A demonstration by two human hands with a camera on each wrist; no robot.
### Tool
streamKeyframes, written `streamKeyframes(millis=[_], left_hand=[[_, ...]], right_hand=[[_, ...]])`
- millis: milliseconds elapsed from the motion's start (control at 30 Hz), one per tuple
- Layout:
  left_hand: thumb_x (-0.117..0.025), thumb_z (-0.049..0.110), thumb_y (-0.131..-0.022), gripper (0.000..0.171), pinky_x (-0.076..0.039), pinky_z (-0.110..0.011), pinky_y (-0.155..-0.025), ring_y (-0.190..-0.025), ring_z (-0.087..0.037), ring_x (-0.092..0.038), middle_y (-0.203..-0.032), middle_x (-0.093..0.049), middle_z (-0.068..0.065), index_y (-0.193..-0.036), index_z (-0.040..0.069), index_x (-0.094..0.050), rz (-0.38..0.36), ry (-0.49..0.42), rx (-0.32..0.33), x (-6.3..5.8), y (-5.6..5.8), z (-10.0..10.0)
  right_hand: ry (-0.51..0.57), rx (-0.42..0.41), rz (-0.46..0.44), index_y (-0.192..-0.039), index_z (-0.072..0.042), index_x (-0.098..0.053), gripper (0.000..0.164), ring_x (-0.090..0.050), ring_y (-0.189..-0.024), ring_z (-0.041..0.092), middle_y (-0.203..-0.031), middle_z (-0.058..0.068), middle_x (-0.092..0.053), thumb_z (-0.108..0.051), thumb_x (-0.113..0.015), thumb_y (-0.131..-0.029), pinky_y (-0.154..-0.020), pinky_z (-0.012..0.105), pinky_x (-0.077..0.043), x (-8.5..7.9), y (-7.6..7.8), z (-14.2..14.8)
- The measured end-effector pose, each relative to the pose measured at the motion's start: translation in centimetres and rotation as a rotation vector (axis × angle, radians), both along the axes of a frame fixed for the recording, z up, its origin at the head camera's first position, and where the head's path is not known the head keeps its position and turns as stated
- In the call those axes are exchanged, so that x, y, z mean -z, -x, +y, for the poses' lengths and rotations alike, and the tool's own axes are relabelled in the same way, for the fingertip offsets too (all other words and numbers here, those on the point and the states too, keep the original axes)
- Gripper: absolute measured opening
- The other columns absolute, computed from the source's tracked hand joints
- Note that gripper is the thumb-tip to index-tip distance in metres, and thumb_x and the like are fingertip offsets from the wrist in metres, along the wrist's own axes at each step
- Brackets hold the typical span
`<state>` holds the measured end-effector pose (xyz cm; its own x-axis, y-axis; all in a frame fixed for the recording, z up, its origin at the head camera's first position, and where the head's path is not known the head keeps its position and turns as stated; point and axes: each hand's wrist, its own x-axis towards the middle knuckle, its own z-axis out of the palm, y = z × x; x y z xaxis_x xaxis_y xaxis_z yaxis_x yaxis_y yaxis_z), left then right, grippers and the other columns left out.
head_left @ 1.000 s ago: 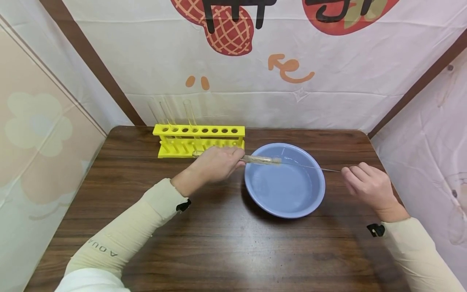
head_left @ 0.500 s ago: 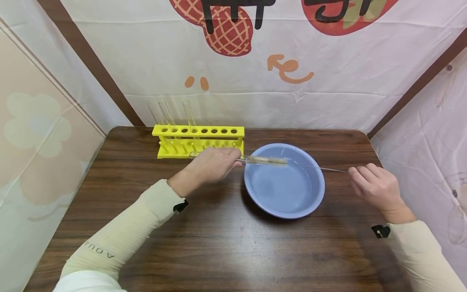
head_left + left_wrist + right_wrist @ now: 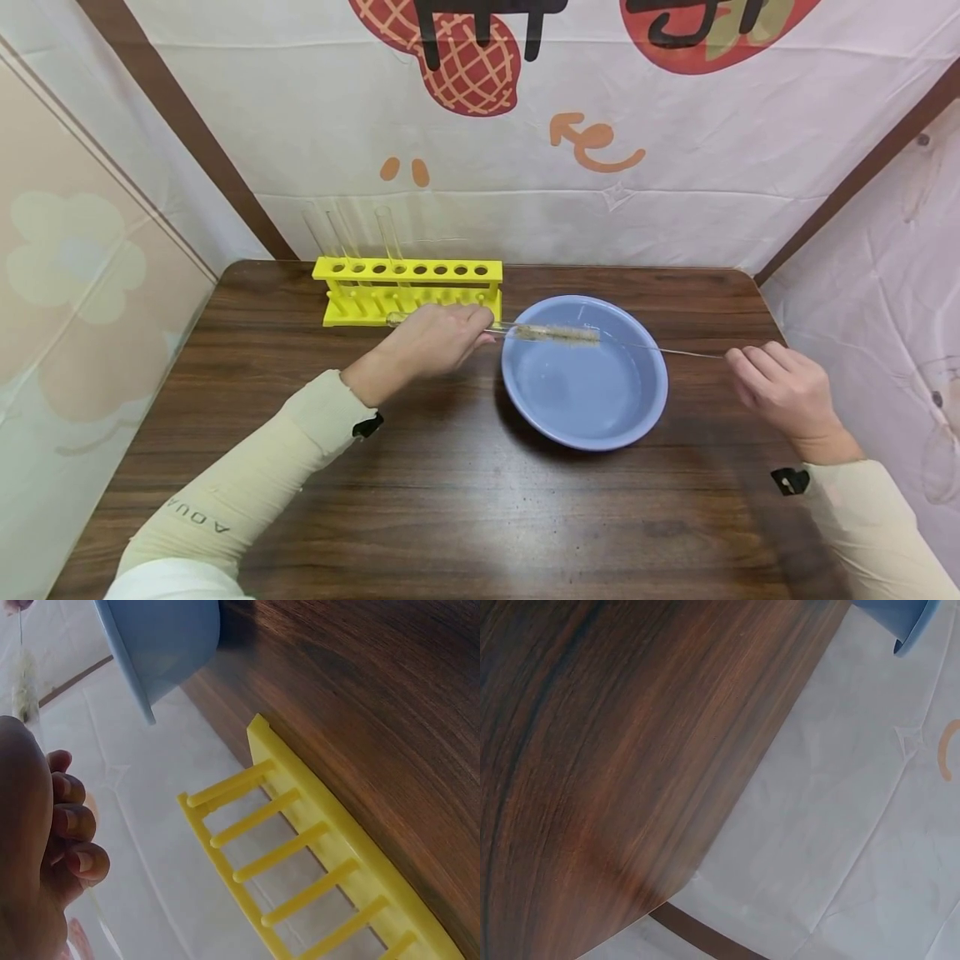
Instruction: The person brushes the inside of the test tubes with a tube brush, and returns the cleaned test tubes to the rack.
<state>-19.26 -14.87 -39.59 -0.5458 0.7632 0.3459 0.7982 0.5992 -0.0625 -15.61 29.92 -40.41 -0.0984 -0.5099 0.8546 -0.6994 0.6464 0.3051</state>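
Observation:
My left hand (image 3: pixel 444 340) grips a clear glass test tube (image 3: pixel 394 319) lying almost level, its mouth end over the blue basin (image 3: pixel 517 392). The fingers (image 3: pixel 67 817) curl round the tube in the left wrist view. A test tube brush (image 3: pixel 558 334) has its pale bristles at the tube's mouth end, and a thin wire stem (image 3: pixel 686 353) runs rightward from them. At the right of the basin, my right hand (image 3: pixel 783 390) pinches the far end of that wire. Water shows in the basin. My right hand is out of sight in the right wrist view.
A yellow test tube rack (image 3: pixel 408 269) stands behind my left hand near the table's back edge. It holds 3 clear test tubes (image 3: pixel 388 232) upright in its left part. The brown wooden table (image 3: pixel 510 517) meets a printed cloth wall (image 3: pixel 675 208) at the back.
My right hand has moved right and slightly toward me, drawing the brush's bristles rightward along the tube. The left hand with the tube has shifted slightly left.

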Motion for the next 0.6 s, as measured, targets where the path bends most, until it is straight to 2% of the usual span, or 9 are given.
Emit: streamKeyframes(millis=[267,500,600], left_hand=[[-0.054,0.027,-0.106,0.023,-0.042,-0.032,-0.047,-0.058,-0.017,-0.048,-0.072,-0.048,0.000,-0.094,0.008,-0.050,-0.005,0.003,0.011,-0.07,0.06,-0.26],[-0.060,0.024,-0.103,0.021,-0.042,-0.031,-0.047,-0.059,-0.017,-0.048,-0.072,-0.049,0.000,-0.093,0.008,-0.051,0.010,-0.007,0.016,0.08,0.29,-0.43],[-0.055,0.026,-0.106,0.023,-0.042,-0.031,-0.047,-0.059,-0.017,-0.048,-0.073,-0.050,-0.001,-0.093,0.008,-0.051,0.018,-0.020,0.034,0.05,0.42,-0.50]], right_hand=[[0.013,-0.001,0.009,-0.083,0.003,-0.063,0.022,-0.043,-0.049,0.032,-0.064,0.015,-0.055,-0.007,-0.051,-0.098,-0.040,0.044,-0.031,-0.07,-0.17,0.20],[0.043,0.005,0.025,-0.083,0.003,-0.065,0.020,-0.046,-0.049,0.033,-0.065,0.015,-0.058,-0.005,-0.054,-0.097,-0.039,0.045,-0.032,0.43,0.05,0.84],[0.049,0.004,0.022,-0.083,0.003,-0.065,0.020,-0.046,-0.049,0.033,-0.065,0.015,-0.057,-0.006,-0.054,-0.097,-0.040,0.045,-0.031,0.46,-0.04,0.95]])
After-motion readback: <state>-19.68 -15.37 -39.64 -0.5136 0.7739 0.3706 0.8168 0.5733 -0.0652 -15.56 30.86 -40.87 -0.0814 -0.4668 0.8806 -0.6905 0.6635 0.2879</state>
